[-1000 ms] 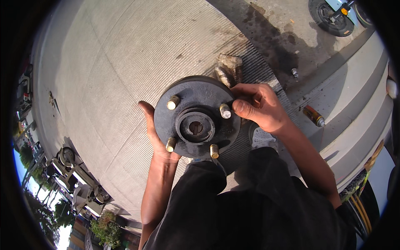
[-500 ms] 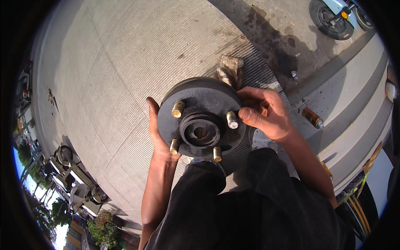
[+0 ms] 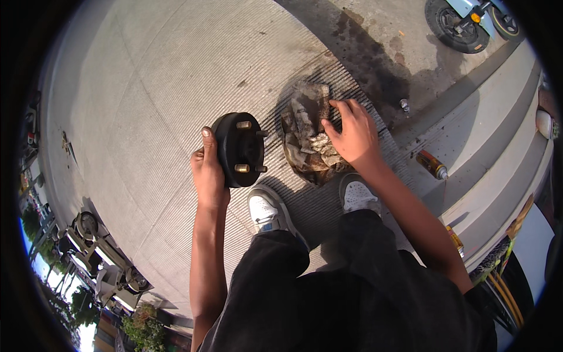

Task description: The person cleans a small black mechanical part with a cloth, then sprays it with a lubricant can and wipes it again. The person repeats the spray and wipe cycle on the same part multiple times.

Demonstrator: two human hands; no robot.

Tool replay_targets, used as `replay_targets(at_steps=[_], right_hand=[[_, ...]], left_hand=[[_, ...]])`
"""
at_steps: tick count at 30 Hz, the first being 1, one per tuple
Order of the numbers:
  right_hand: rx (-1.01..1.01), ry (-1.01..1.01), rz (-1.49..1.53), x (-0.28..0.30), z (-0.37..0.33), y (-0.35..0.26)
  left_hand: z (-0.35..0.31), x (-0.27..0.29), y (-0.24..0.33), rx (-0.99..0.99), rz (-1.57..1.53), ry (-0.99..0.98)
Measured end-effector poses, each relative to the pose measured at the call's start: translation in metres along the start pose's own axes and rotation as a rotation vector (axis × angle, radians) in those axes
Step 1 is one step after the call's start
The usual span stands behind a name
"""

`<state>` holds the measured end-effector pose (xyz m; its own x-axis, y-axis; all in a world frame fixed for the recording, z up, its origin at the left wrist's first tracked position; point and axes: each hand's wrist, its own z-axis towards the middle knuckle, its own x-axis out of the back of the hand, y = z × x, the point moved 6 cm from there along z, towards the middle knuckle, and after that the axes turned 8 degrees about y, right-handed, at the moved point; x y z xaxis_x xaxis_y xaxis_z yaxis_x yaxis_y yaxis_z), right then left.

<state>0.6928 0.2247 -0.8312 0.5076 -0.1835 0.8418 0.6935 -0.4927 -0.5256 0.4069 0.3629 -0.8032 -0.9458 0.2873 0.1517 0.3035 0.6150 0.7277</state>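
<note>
My left hand (image 3: 208, 173) grips a black brake drum (image 3: 226, 151) by its rim, with the thumb up along the edge. The drum is tilted on its side, and its face with several brass-coloured studs points right. Across from it, my right hand (image 3: 355, 132) is open, thumb and fingers apart, over the right side of a dirty, crumpled rag (image 3: 302, 117). Whether the fingertips touch the cloth I cannot tell. The rag lies bunched on the ridged ground in front of my shoes (image 3: 267, 210).
An orange-and-black spray can (image 3: 432, 165) lies on the step at the right, near a small clear crumpled piece (image 3: 404, 105). Pale steps (image 3: 487, 170) rise on that side. A light-blue scooter (image 3: 463, 26) stands far right, another scooter (image 3: 105, 252) far left.
My right hand has let go of the brake drum and moved over to the rag. The left hand has drawn the drum left and turned it on its side, uncovering the rag and my shoes.
</note>
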Motion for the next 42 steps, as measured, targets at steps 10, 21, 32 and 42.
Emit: replay_targets(at_steps=[10, 21, 32, 42], right_hand=[[0.226, -0.179, -0.002, -0.06, 0.042, -0.023], [0.557, -0.161, 0.229, -0.096, -0.027, -0.111], [0.82, -0.254, 0.192, -0.09, -0.029, -0.108], [0.273, -0.292, 0.441, -0.119, -0.023, -0.098]], left_hand=[[0.035, 0.011, -0.068, 0.233, -0.559, 0.071], [0.045, 0.034, -0.101, 0.285, -0.677, 0.022], [0.045, 0.034, -0.103, 0.3, -0.686, 0.049], [0.047, 0.031, -0.096, 0.295, -0.638, 0.08]])
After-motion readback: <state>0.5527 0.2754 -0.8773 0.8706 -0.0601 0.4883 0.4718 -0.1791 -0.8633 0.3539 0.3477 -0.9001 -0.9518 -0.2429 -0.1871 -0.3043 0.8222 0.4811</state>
